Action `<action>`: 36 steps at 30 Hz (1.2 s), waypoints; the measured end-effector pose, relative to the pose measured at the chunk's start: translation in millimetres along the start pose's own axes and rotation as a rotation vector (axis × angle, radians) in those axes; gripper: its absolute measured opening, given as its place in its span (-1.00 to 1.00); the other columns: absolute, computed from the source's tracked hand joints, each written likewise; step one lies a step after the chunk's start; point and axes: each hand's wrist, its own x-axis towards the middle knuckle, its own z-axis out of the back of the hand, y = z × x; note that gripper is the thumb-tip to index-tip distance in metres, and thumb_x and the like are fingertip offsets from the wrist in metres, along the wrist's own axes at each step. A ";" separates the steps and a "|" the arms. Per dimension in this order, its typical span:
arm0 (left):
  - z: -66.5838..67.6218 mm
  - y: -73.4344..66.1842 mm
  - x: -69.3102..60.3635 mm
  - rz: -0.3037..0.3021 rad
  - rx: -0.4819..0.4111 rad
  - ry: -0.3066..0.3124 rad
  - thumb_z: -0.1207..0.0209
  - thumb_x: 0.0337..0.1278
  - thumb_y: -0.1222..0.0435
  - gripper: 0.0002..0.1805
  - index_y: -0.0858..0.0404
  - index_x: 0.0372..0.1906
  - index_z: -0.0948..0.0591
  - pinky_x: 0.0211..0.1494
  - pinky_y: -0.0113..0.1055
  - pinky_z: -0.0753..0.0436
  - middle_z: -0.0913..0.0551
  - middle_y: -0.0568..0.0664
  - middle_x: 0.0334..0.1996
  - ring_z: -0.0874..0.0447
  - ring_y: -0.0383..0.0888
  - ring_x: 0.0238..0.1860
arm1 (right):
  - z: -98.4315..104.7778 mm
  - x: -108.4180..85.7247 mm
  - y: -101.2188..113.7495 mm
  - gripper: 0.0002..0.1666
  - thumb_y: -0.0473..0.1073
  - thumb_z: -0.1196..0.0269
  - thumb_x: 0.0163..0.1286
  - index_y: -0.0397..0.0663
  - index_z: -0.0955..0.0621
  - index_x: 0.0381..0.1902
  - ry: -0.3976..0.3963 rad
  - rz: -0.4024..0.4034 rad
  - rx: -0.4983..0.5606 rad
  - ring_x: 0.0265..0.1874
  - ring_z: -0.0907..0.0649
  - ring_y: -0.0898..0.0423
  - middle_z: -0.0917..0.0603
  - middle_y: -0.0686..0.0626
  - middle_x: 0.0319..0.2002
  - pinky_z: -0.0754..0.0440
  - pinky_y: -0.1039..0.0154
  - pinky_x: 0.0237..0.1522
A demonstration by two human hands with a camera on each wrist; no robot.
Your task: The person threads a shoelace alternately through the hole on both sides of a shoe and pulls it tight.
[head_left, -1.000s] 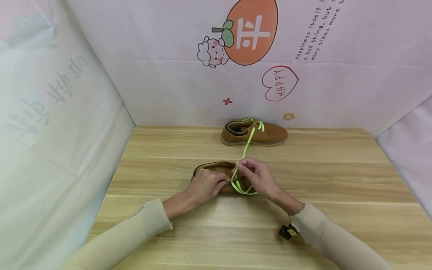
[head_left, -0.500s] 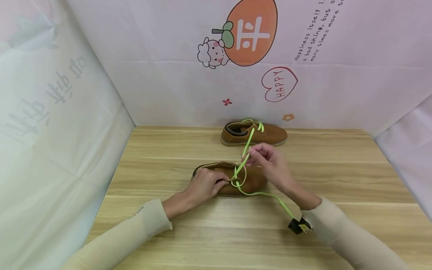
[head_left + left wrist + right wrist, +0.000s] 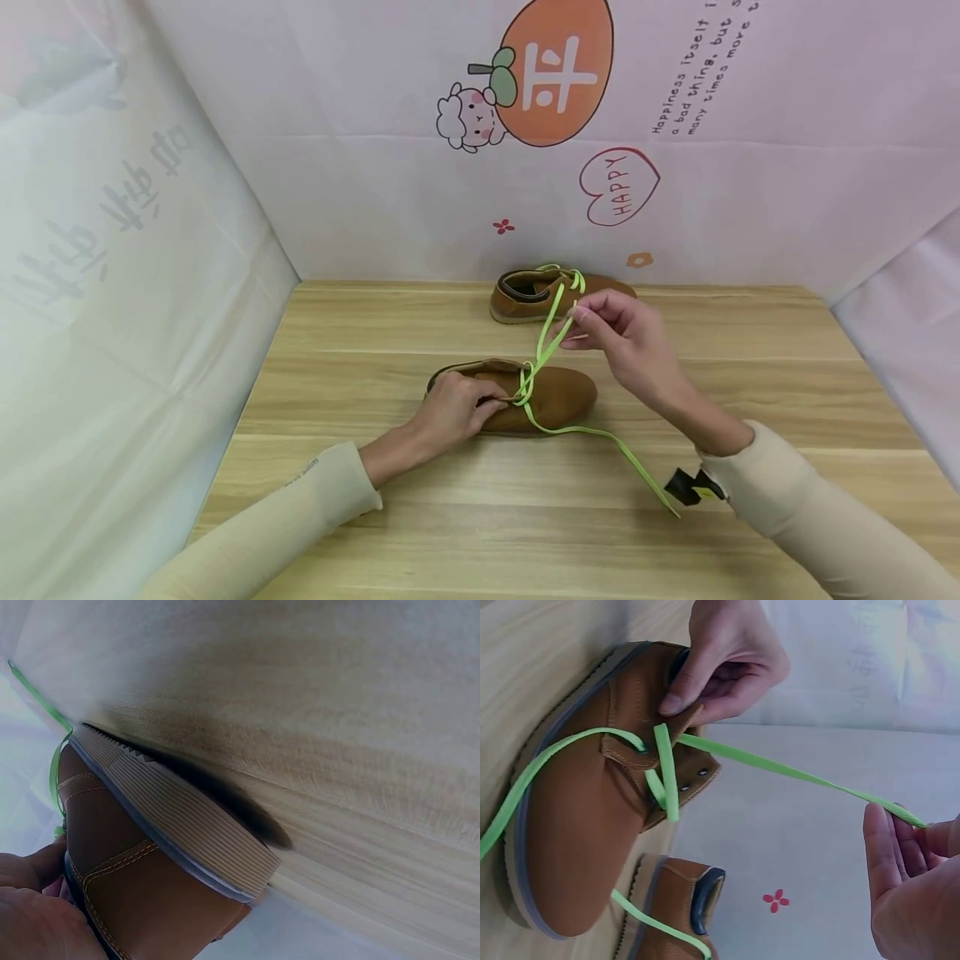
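A brown leather shoe (image 3: 573, 398) stands on the table, toe to the right. My left hand (image 3: 453, 414) pinches the edge of its eyelet flap (image 3: 686, 720) between thumb and fingers. Up and to the right, my right hand (image 3: 633, 346) pinches a bright green shoelace (image 3: 780, 769) near its end. That length runs taut from the eyelets to my fingers in the right wrist view. The lace's other end (image 3: 622, 448) trails loosely over the toe onto the table. Another short stretch of lace crosses between the flaps. The left wrist view shows the shoe's ridged sole and heel.
A second brown shoe (image 3: 513, 312) stands farther back, against the white printed cloth wall (image 3: 375, 208). It has green laces too, one hanging toward the near shoe. A white cloth side wall (image 3: 150, 250) borders the wooden table (image 3: 360, 333) on the left.
My right hand has moved up and right with the green shoelace, drawing it through the flap; the loop has shrunk. The other lace end has dropped to the table. My left hand has stayed put.
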 end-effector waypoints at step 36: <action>0.8 1.6 2.5 0.003 0.012 -0.001 -0.47 0.24 0.29 -0.96 0.14 -0.24 -0.86 -0.22 -0.32 -0.73 -0.86 -0.16 -0.33 -0.80 -0.32 -0.35 | 12.2 5.5 36.8 -0.81 -0.38 -0.21 0.59 -0.52 -0.62 -0.16 -0.115 0.041 0.041 -0.36 -0.84 0.07 -0.83 -0.11 -0.32 -0.80 0.14 -0.19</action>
